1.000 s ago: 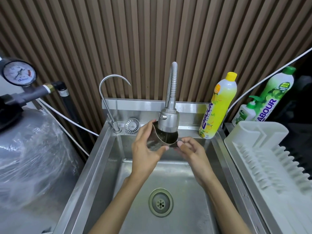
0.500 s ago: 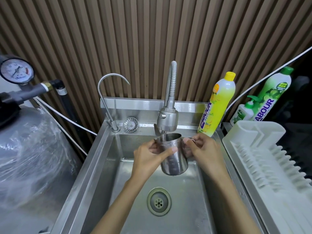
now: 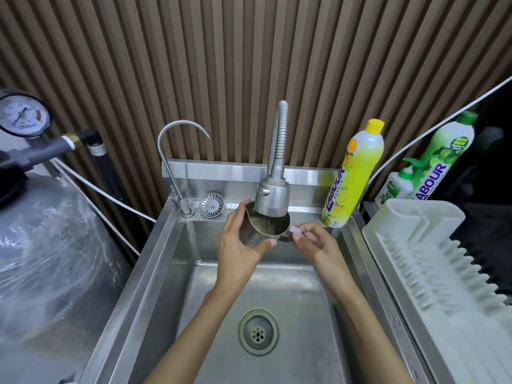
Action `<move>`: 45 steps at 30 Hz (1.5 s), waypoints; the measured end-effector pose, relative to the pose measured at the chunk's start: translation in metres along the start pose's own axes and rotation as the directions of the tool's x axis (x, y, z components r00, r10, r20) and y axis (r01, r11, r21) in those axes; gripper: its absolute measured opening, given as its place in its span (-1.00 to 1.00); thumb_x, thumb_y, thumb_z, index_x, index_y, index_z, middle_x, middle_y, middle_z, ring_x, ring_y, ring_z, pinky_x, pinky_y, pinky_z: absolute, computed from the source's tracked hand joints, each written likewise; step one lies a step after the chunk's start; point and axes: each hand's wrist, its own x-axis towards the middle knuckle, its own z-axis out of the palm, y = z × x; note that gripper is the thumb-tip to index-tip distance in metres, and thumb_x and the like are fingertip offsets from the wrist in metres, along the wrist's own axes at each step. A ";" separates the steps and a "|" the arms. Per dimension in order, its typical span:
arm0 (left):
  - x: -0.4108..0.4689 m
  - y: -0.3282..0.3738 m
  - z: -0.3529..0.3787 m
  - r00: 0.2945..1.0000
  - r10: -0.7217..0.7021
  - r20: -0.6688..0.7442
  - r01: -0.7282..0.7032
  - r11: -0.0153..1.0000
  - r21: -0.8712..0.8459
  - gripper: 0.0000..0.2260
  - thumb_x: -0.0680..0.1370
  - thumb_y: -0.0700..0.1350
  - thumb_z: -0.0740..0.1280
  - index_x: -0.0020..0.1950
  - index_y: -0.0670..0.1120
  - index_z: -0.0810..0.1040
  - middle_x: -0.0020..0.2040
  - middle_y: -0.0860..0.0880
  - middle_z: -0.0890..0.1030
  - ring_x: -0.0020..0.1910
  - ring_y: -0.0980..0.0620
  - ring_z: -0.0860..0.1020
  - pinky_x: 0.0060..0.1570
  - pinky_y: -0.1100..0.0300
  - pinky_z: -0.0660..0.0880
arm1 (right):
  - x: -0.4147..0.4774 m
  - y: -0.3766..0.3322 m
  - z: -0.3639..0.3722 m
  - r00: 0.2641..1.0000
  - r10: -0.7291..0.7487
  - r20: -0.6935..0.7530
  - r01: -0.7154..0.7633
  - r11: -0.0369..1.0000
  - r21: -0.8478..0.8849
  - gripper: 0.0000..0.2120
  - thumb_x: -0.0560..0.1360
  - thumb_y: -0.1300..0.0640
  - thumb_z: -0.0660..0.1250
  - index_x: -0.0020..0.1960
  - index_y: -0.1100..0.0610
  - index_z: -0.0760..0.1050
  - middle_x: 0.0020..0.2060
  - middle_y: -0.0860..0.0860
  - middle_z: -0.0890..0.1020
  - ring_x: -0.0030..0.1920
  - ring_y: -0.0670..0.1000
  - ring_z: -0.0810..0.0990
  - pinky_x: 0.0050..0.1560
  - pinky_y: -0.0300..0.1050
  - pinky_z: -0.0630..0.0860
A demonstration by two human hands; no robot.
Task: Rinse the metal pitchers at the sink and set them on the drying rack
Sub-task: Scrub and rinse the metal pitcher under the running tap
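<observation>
Right, the pitcher (image 3: 273, 226) is being held in the air at the back of the sink (image 3: 155, 273), directly under the spray tap (image 3: 273, 198) and above the basin floor. Its mouth is tilting up toward the camera and its spout is pointing left. The tap's head is overlapping the rim from above; can't tell whether they're touching.

Left hand (image 3: 238, 245) is gripping the pitcher body, thumb lying across the near wall and fingers wrapping round the far-left side by the spout. Right hand (image 3: 313, 242) is pinching the handle on the pitcher's right side between thumb and fingertips. Both forearms are reaching in over the basin, one on either side of the drain (image 3: 258, 331).

Water flow: can't tell from this view.

The drying rack (image 3: 415, 245), white plastic, is standing just beside the sink on the right, well apart from the pitcher.

- **Back ledge:** a thin gooseneck tap (image 3: 171, 162) and a round strainer (image 3: 211, 205) are sitting left of the spray tap. A yellow soap bottle (image 3: 353, 176) is standing at the right end.
- **Behind the rack:** a green bottle (image 3: 440, 159) and a small pump bottle (image 3: 393, 187) are standing there.
- **Far left:** a pressure gauge (image 3: 23, 115) is sitting above a plastic-wrapped tank (image 3: 50, 259).
</observation>
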 end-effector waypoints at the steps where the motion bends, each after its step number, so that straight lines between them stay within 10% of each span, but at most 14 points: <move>1: 0.000 0.005 -0.003 0.999 0.031 -0.016 -0.030 0.997 0.074 -0.28 0.23 -0.21 0.58 0.30 0.10 0.38 0.08 0.27 0.45 0.09 0.36 0.42 0.06 0.65 0.23 | 0.001 0.004 0.003 1.000 0.024 0.008 -0.024 0.997 0.072 -0.88 0.54 0.26 0.24 -0.17 0.14 0.40 -0.08 0.04 0.68 -0.03 -0.04 0.62 0.18 -0.11 0.44; 10: 0.001 0.019 -0.014 0.998 -0.049 -0.042 0.063 0.889 0.453 -0.43 0.21 0.24 0.49 0.08 -0.06 0.58 -0.07 0.04 0.49 -0.09 0.07 0.51 -0.09 0.29 0.40 | -0.004 -0.002 0.011 0.989 0.137 -0.053 -0.134 0.989 0.065 -0.84 0.52 0.17 0.30 -0.17 0.25 0.49 -0.30 0.15 0.68 -0.30 0.08 0.69 -0.19 -0.04 0.65; 16: -0.001 0.009 -0.010 0.940 -0.277 0.199 0.210 0.930 0.301 -0.63 0.26 0.23 0.48 -0.10 0.01 0.64 -0.22 0.14 0.67 -0.15 0.33 0.59 -0.17 0.53 0.44 | -0.005 -0.025 -0.007 0.970 -0.105 -0.218 -0.024 0.857 -0.516 -0.68 0.38 -0.04 0.42 -0.36 0.15 0.44 -0.46 0.09 0.65 -0.38 0.09 0.65 -0.22 0.02 0.61; 20: -0.001 -0.004 0.003 0.889 -0.326 0.321 0.347 0.938 -0.009 -0.75 0.32 -0.08 0.54 -0.04 -0.02 0.62 -0.09 0.03 0.70 -0.04 0.12 0.64 -0.09 0.36 0.50 | -0.010 -0.040 -0.006 0.943 -0.269 -0.198 0.050 0.700 -0.712 -0.75 0.40 0.01 0.42 -0.33 0.11 0.44 -0.40 0.03 0.62 -0.28 0.08 0.60 -0.21 -0.07 0.47; 26: 0.002 -0.007 0.016 0.982 -0.131 0.136 0.165 0.946 -0.279 -0.37 0.26 -0.35 0.54 0.26 -0.03 0.43 0.13 0.03 0.60 0.12 0.22 0.57 0.10 0.42 0.44 | 0.000 -0.020 -0.005 0.978 -0.140 -0.155 0.098 0.964 -0.248 -0.79 0.44 0.23 0.40 -0.29 0.11 0.40 -0.05 -0.01 0.69 -0.08 -0.13 0.67 -0.08 -0.31 0.51; 30: 0.005 -0.006 0.000 0.998 0.020 0.067 -0.014 0.996 -0.085 -0.28 0.17 -0.17 0.55 0.21 0.27 0.35 0.17 0.22 0.53 0.17 0.32 0.49 0.15 0.44 0.36 | -0.004 0.003 0.010 0.997 0.029 -0.065 -0.020 0.990 0.139 -0.80 0.47 0.28 0.34 -0.27 0.14 0.38 0.06 0.04 0.67 0.11 -0.10 0.61 0.10 -0.21 0.43; 34: 0.001 0.004 -0.017 0.992 0.123 0.016 -0.124 0.976 0.180 -0.26 0.15 -0.05 0.61 0.28 0.12 0.42 0.06 0.26 0.45 0.07 0.47 0.41 0.02 0.65 0.26 | -0.007 0.013 0.020 0.994 0.105 0.012 -0.104 0.952 0.288 -0.88 0.50 0.25 0.30 -0.19 0.22 0.41 -0.12 0.22 0.67 0.01 0.15 0.64 0.17 0.04 0.54; 40: -0.001 0.018 -0.021 0.997 0.044 -0.068 -0.010 0.901 0.434 -0.42 0.19 0.32 0.44 0.05 -0.02 0.58 -0.13 0.07 0.49 -0.14 0.12 0.48 -0.17 0.36 0.32 | -0.010 -0.008 0.020 0.991 0.110 -0.071 -0.105 0.992 0.073 -0.82 0.49 0.13 0.34 -0.20 0.23 0.48 -0.26 0.17 0.69 -0.25 0.16 0.70 -0.25 -0.06 0.64; 45: -0.004 0.015 -0.016 0.983 -0.178 0.033 0.162 0.947 0.276 -0.63 0.24 0.30 0.45 -0.25 0.01 0.61 -0.37 0.16 0.60 -0.33 0.37 0.55 -0.28 0.55 0.40 | -0.013 -0.037 0.005 0.986 0.014 -0.164 -0.072 0.934 -0.350 -0.69 0.45 0.07 0.39 -0.32 0.27 0.44 -0.39 0.19 0.67 -0.44 0.11 0.67 -0.31 0.08 0.64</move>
